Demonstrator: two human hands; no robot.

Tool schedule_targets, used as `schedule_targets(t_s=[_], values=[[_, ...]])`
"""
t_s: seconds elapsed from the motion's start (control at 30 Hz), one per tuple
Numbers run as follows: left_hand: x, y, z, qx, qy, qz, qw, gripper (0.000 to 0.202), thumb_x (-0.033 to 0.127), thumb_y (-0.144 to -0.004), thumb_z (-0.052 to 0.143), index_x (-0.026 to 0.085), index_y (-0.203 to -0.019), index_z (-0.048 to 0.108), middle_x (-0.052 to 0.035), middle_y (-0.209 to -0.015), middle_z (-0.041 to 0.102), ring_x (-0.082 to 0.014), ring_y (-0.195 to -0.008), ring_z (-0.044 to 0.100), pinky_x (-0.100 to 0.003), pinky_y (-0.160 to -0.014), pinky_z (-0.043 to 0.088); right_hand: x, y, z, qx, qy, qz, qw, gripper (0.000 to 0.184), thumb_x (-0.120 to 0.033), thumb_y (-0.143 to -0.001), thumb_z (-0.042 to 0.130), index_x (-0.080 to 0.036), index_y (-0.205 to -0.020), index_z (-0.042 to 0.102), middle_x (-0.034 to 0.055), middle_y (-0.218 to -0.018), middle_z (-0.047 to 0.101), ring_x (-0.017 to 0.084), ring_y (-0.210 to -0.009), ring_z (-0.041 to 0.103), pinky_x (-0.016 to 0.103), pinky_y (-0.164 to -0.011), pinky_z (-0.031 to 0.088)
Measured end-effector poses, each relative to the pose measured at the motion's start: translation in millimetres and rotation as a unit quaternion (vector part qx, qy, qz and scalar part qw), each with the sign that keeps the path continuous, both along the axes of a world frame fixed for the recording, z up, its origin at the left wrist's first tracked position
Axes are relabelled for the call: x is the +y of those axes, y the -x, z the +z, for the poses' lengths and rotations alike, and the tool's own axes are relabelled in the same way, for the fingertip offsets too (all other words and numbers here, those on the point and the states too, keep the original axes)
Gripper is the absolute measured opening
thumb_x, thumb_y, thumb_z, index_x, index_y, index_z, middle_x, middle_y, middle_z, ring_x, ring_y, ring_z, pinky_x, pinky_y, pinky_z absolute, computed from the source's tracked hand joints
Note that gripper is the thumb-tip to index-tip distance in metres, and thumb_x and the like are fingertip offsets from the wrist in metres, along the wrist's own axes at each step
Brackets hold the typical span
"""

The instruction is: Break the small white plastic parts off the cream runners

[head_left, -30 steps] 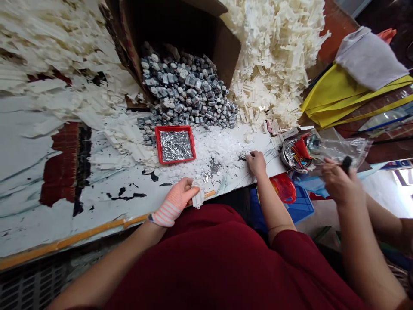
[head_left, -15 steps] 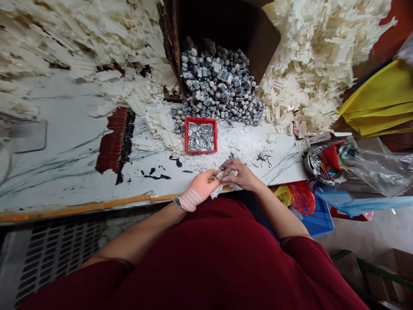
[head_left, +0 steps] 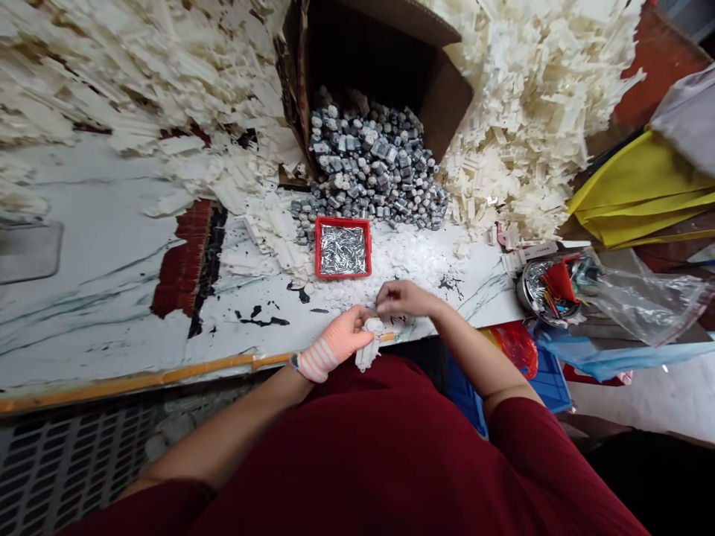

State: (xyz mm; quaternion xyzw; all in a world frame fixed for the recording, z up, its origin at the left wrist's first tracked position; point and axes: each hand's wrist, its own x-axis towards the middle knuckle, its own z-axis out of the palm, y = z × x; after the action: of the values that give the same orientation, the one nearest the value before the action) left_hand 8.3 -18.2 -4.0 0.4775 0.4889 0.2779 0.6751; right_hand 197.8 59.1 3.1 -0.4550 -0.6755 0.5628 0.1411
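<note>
One gloved left hand [head_left: 334, 345] clasps the upper end of a white plastic part [head_left: 367, 354] between thumb and fingers, at the front edge of the table [head_left: 112, 320]. The part looks light and stiff, probably smooth enough to slip, with thin edges that might snap if bent, so a gentle pinch on its flat sides seems safest. To its right, the bare right hand [head_left: 409, 299] curls its fingers just beside it; whether they grip anything, I cannot tell.

A pale cloth [head_left: 688, 119] lies on yellow fabric [head_left: 637, 197] at right, beyond a clear plastic bag [head_left: 648, 301].
</note>
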Motion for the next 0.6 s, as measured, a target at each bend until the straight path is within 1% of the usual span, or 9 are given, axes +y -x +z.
schedule_targets(t_s=[0.03,0.07,0.13,0.2,0.3,0.37,0.47,0.53,0.6], values=[[1.0,0.7,-0.3,-0.013,0.011,0.003,1.0,0.02,0.017,-0.061,0.056,0.018,-0.079,0.046,0.0069,-0.06,0.048,-0.009,-0.052,0.045,-0.02,-0.048,0.034,23.3,-3.3,3.8,-0.06,-0.055,-0.017,0.997,0.023,-0.039,-0.076,0.066,-0.017,-0.078,0.062,0.0026,-0.076,0.068,0.016,-0.072,0.062,0.028,-0.068,0.049],[2.0,1.8,-0.8,-0.017,0.02,0.009,1.0,0.021,0.017,-0.062,0.056,0.018,-0.079,0.044,0.0071,-0.06,0.047,-0.0087,-0.052,0.045,-0.019,-0.048,0.033,48.2,-5.7,6.7,-0.147,-0.129,-0.08,0.978,0.02,-0.037,-0.081,0.061,-0.017,-0.081,0.062,0.0048,-0.08,0.068,0.017,-0.076,0.063,0.029,-0.071,0.048],[3.6,4.5,-1.8,-0.015,0.041,0.024,0.999,0.021,0.018,-0.062,0.055,0.019,-0.08,0.043,0.0077,-0.06,0.046,-0.0082,-0.051,0.043,-0.019,-0.047,0.032,96.0,-5.4,8.6,-0.31,-0.237,-0.154,0.908,0.017,-0.03,-0.084,0.057,-0.016,-0.091,0.063,0.0103,-0.096,0.069,0.022,-0.09,0.063,0.033,-0.079,0.047],[5.0,7.5,-2.3,-0.013,0.058,0.037,0.998,0.022,0.019,-0.063,0.054,0.019,-0.081,0.042,0.0079,-0.06,0.046,-0.0081,-0.051,0.042,-0.019,-0.047,0.031,131.2,1.7,4.3,-0.42,-0.278,-0.145,0.852,0.019,-0.023,-0.085,0.053,-0.015,-0.1,0.062,0.015,-0.104,0.068,0.026,-0.099,0.062,0.035,-0.083,0.046],[7.1,11.2,-3.0,-0.025,0.068,0.057,0.996,0.023,0.021,-0.062,0.056,0.019,-0.08,0.042,0.0076,-0.061,0.047,-0.0085,-0.053,0.044,-0.02,-0.048,0.032,152.3,15.9,-8.2,-0.493,-0.272,-0.118,0.818,0.024,-0.015,-0.086,0.046,-0.013,-0.106,0.06,0.0176,-0.103,0.068,0.027,-0.097,0.064,0.036,-0.082,0.046],[8.6,13.2,-4.2,-0.043,0.075,0.065,0.994,0.023,0.022,-0.062,0.057,0.019,-0.08,0.043,0.0074,-0.061,0.048,-0.0089,-0.054,0.045,-0.02,-0.049,0.033,151.8,20.1,-14.9,-0.49,-0.265,-0.138,0.819,0.026,-0.015,-0.085,0.045,-0.015,-0.107,0.06,0.0159,-0.102,0.069,0.026,-0.095,0.064,0.035,-0.08,0.047],[11.4,15.5,-6.1,-0.06,0.079,0.074,0.992,0.024,0.023,-0.061,0.059,0.018,-0.079,0.043,0.0082,-0.059,0.046,-0.0082,-0.051,0.044,-0.019,-0.047,0.031,145.6,15.7,-16.8,-0.435,-0.242,-0.194,0.845,0.024,-0.021,-0.081,0.052,-0.019,-0.102,0.063,0.0103,-0.1,0.069,0.024,-0.096,0.063,0.034,-0.081,0.048],[14.0,15.7,-5.7,-0.07,0.091,0.09,0.989,0.025,0.023,-0.061,0.06,0.018,-0.08,0.044,0.0087,-0.057,0.044,-0.0076,-0.049,0.042,-0.019,-0.045,0.03,139.8,10.5,-14.6,-0.356,-0.24,-0.227,0.874,0.023,-0.022,-0.076,0.057,-0.019,-0.098,0.064,0.0073,-0.098,0.068,0.022,-0.094,0.062,0.033,-0.084,0.048],[17.6,14.1,-3.5,-0.096,0.11,0.123,0.981,0.026,0.024,-0.061,0.061,0.018,-0.079,0.044,0.009,-0.055,0.043,-0.0074,-0.047,0.042,-0.018,-0.043,0.03,129.4,8.7,-12.5,-0.229,-0.228,-0.263,0.909,0.024,-0.02,-0.072,0.059,-0.018,-0.095,0.064,0.0058,-0.099,0.066,0.018,-0.09,0.062,0.031,-0.083,0.049]])
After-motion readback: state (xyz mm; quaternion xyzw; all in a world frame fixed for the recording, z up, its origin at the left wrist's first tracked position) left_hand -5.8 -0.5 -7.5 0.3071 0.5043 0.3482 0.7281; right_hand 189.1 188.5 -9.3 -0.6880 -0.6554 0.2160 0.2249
